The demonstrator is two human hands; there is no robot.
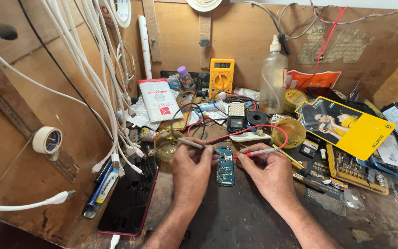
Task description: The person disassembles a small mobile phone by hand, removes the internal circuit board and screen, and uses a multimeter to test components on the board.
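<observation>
Plywood back wall (236, 32) at 12 o'clock, brown side panel (19, 175) at 9 o'clock, dark worn bench top (236, 216), daylight-lit

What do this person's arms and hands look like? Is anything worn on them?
Both forearms are bare as far as the picture shows: no sleeves, no gloves. The left hand and right hand show no rings, and no watch or band sits on either wrist. The forearms carry some hair. The fingernails are short.

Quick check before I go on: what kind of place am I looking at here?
Most likely a phone repair bench: a yellow multimeter at the back, a bare circuit board under probes held by both hands, and white charging cables hanging at left.
</observation>
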